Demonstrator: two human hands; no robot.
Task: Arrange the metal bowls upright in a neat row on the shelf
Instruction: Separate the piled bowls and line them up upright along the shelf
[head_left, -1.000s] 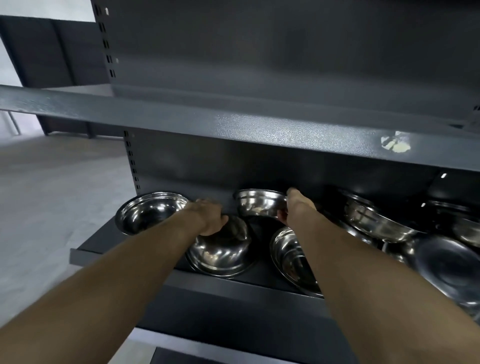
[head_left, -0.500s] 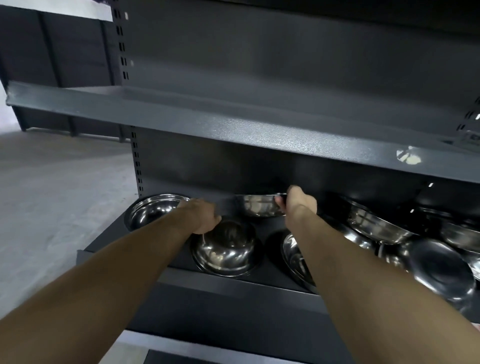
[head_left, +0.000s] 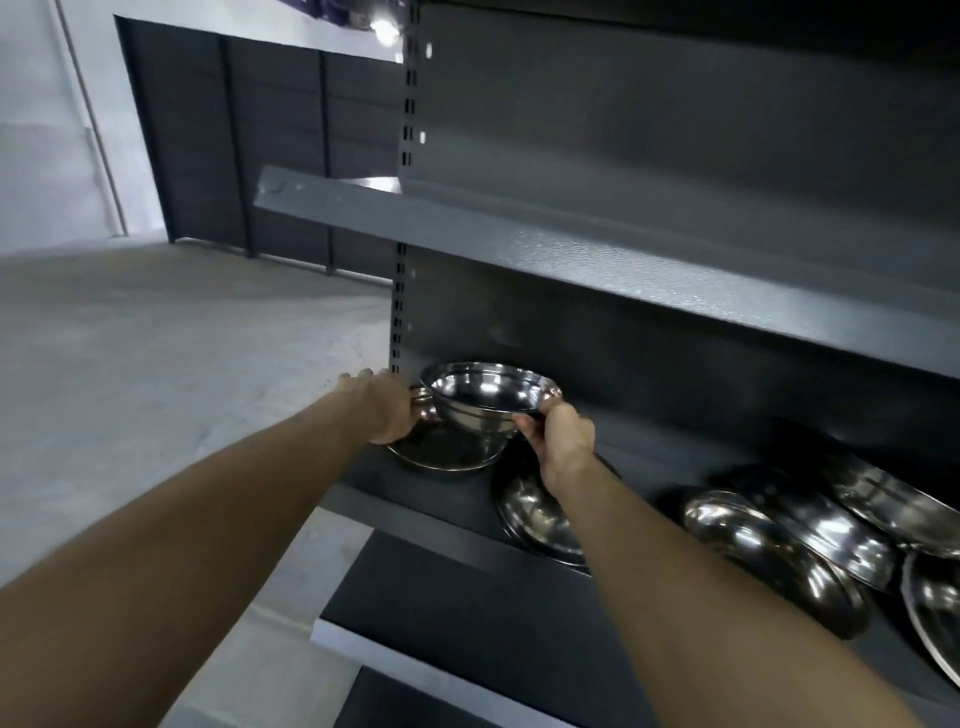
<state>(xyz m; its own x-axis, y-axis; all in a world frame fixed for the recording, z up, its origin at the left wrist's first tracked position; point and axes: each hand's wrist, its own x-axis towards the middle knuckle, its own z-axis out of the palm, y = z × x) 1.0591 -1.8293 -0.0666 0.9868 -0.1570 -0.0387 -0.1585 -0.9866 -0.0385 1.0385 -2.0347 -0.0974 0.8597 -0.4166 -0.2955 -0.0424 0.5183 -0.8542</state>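
Holding one shiny round metal bowl (head_left: 491, 397) upright by its rim, right hand (head_left: 558, 441) fingers pinching it above the dark grey metal shelf (head_left: 452, 512), left hand (head_left: 387, 410) gripping another bowl below; tipped bowls (head_left: 810, 525) still wait.

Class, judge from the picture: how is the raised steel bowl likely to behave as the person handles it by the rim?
Probably stiff: the raised bowl keeps its round shape though the right hand pinches only its rim. Likely light, since that pinch seems to carry it. Its polished, mirror-like surface looks slippery, and the rounded underside suggests it may rock when set down.
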